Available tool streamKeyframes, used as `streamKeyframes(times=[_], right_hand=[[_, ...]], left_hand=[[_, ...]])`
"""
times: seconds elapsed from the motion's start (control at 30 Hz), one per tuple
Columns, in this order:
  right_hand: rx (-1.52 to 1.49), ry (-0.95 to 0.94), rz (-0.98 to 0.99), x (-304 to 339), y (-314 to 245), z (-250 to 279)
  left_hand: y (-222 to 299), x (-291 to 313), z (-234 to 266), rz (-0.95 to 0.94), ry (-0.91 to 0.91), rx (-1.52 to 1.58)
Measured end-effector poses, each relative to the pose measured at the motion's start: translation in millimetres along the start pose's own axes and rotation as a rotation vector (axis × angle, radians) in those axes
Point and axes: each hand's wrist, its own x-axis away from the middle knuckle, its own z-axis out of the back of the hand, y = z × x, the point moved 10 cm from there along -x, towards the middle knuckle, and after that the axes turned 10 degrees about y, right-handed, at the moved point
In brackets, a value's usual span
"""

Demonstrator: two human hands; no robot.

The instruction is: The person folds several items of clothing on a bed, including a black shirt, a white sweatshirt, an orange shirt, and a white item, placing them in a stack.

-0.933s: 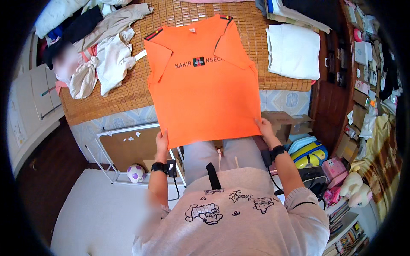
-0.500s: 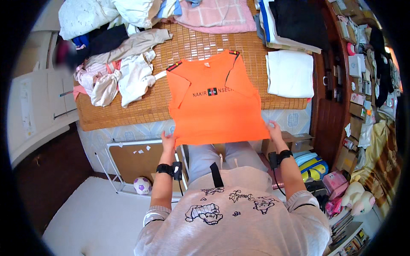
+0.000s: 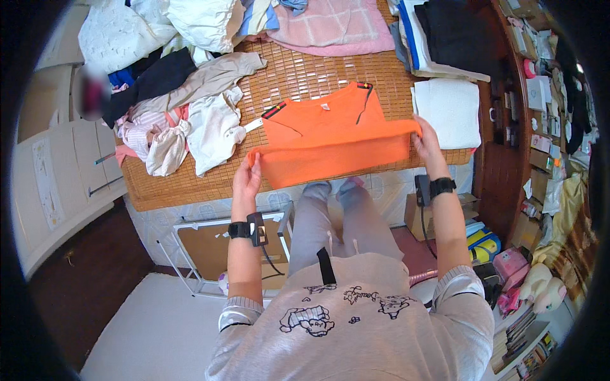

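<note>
An orange short-sleeved T-shirt (image 3: 337, 159) with dark striped shoulder trim lies on the brown bamboo mat (image 3: 298, 70), its collar pointing away from me. Its lower part is lifted and doubled over toward the collar, hiding the print on the chest. My left hand (image 3: 248, 174) pinches the raised hem at its left corner. At the opposite corner, my right hand (image 3: 427, 141) grips the same edge, fingers closed. Between the hands the fabric hangs in a taut band above the near edge of the mat.
Loose clothes (image 3: 213, 120) lie heaped at the left of the mat. On the right are a folded white cloth (image 3: 448, 114) and a folded dark stack (image 3: 454, 38). A pink checked blanket (image 3: 337, 25) lies at the back. A white-framed board (image 3: 222, 247) stands below.
Both hands have lifted the shirt's hem up and away from me, doubling it over the chest print. Earlier the shirt was spread flat with the hem near my legs.
</note>
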Motion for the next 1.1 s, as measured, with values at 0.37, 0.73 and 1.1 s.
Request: streamKeyframes(times=[0.37,0.73,1.1], right_hand=[[-0.165,-0.1,0.186,-36,-11,-127],[0.332,0.013,0.149,24,146,-55],[0.074,0.388,-0.172,80,259,-63]], left_hand=[[58,-82,-51,-0.291,0.092,-0.175],[-13,-99,-157,-1.17,-0.468,-1.574],[-106,-124,-229,-1.329,-0.54,-2.103]])
